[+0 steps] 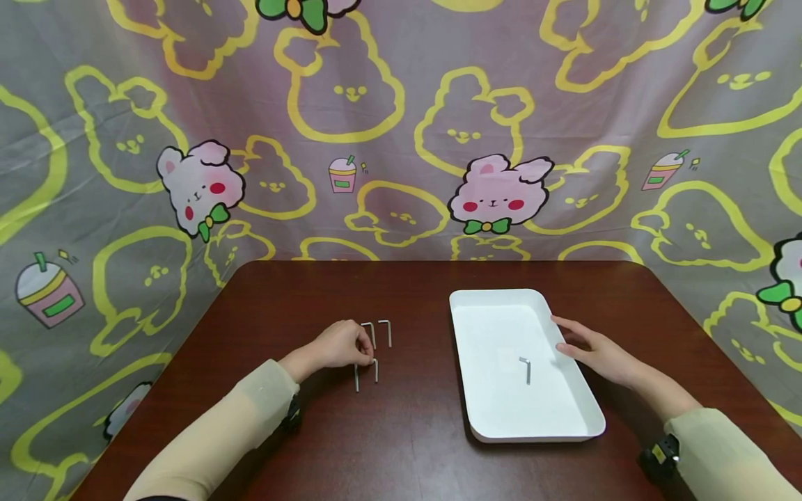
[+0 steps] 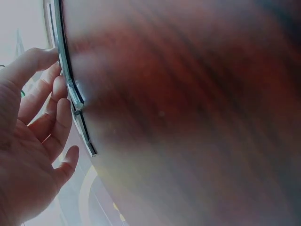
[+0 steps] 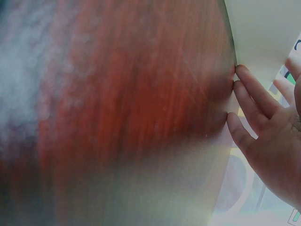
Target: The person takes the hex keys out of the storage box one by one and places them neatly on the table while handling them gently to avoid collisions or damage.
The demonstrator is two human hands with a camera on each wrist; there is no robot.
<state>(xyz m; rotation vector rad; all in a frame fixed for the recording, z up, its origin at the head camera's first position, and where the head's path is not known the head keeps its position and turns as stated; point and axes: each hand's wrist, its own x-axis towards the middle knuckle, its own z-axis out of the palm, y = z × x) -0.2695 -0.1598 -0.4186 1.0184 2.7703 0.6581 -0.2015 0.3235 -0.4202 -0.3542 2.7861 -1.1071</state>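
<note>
My left hand (image 1: pixel 338 346) is at a group of L-shaped hex keys on the table, left of the middle. Its curled thumb and fingertips pinch the bent end of the near hex key (image 1: pixel 376 373). Another hex key (image 1: pixel 357 379) lies just left of that one, partly under the hand. Two more lie farther back, a right one (image 1: pixel 389 335) and a left one (image 1: pixel 373 337) beside the knuckles. With fingers spread, my right hand (image 1: pixel 606 355) touches the right side of a white tray (image 1: pixel 495 323). Inside the tray lies a single hex key (image 1: pixel 528 371).
The brown wooden table (image 1: pixel 413 417) has rounded far corners. Behind it and along both sides hangs a patterned cloth (image 1: pixel 388 104). A dark camera (image 1: pixel 660 456) is strapped at the right wrist, and another (image 1: pixel 291 414) at the left.
</note>
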